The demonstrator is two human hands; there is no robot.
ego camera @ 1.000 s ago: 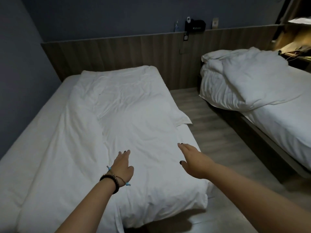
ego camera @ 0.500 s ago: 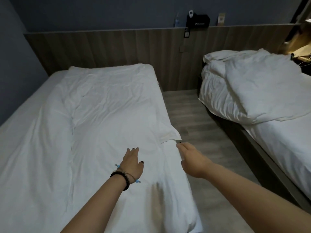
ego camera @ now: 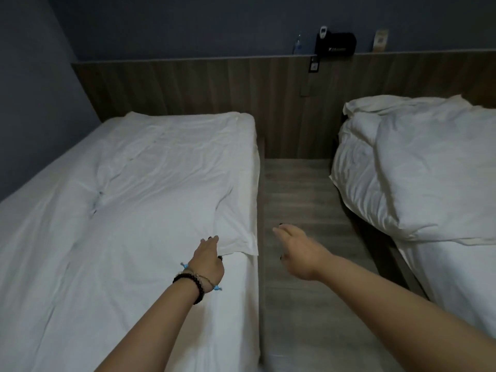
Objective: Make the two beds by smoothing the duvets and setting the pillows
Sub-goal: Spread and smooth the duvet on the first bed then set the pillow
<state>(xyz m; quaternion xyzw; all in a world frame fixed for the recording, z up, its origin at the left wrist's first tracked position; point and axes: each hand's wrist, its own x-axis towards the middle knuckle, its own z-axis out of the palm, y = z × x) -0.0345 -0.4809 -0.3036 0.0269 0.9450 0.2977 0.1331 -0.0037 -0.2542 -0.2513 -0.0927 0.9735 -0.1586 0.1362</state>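
White creased duvet, left hand flat on it, right hand relaxed, empty.

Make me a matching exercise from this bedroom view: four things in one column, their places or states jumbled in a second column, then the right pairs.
Things
1. left hand
2. right hand
3. crumpled duvet
4. black pouch

Places or states
A. heaped on the right bed
B. on the ledge above the wooden headboard panel
C. at the folded corner of the left bed's duvet
D. over the floor between the beds, holding nothing

Pairs: 1-C, 2-D, 3-A, 4-B
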